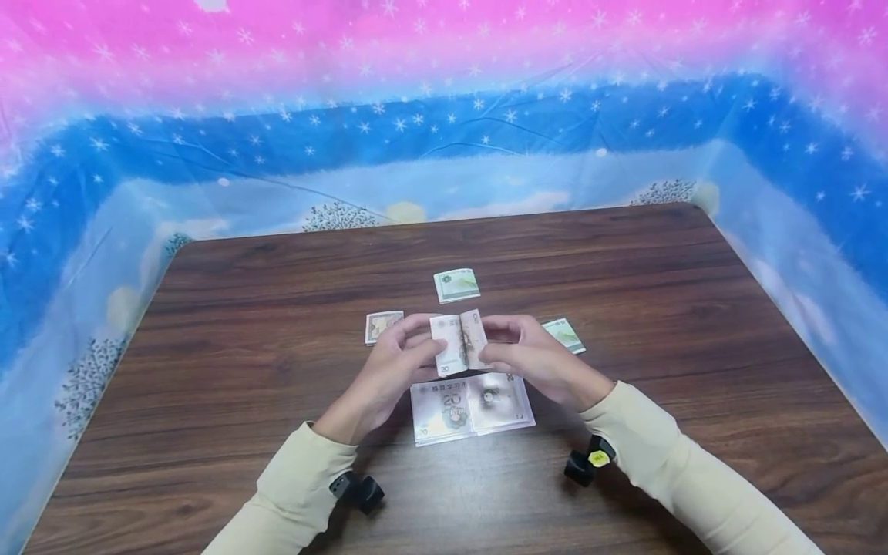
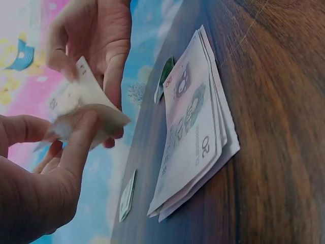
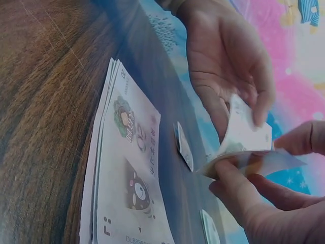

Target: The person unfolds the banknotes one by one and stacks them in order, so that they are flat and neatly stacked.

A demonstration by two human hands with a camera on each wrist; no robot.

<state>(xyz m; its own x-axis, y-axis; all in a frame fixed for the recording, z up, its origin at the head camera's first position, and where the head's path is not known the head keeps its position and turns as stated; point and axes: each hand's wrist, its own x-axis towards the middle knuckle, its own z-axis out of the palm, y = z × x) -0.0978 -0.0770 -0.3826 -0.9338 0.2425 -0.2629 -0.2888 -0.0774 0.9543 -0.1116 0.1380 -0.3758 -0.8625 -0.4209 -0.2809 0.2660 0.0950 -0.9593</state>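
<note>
A creased banknote (image 1: pixel 451 344) marked 20 is held up between both hands, bent along its middle. My left hand (image 1: pixel 405 351) pinches its left end between thumb and fingers. The right hand (image 1: pixel 530 351) pinches the other end the same way. Just below the hands, a small stack of flat pinkish banknotes (image 1: pixel 472 408) lies on the table, its edges slightly uneven; in the left wrist view the stack (image 2: pixel 190 122) shows several layers. In the right wrist view the held note (image 3: pixel 244 134) curves between the fingertips.
A folded green note (image 1: pixel 456 285) lies beyond the hands. To the left is a folded brownish note (image 1: pixel 381 327), partly behind the left hand. Another folded green note (image 1: pixel 565 335) lies beside the right hand. The wooden table (image 1: pixel 277 270) meets a patterned cloth backdrop (image 1: pixel 416 131).
</note>
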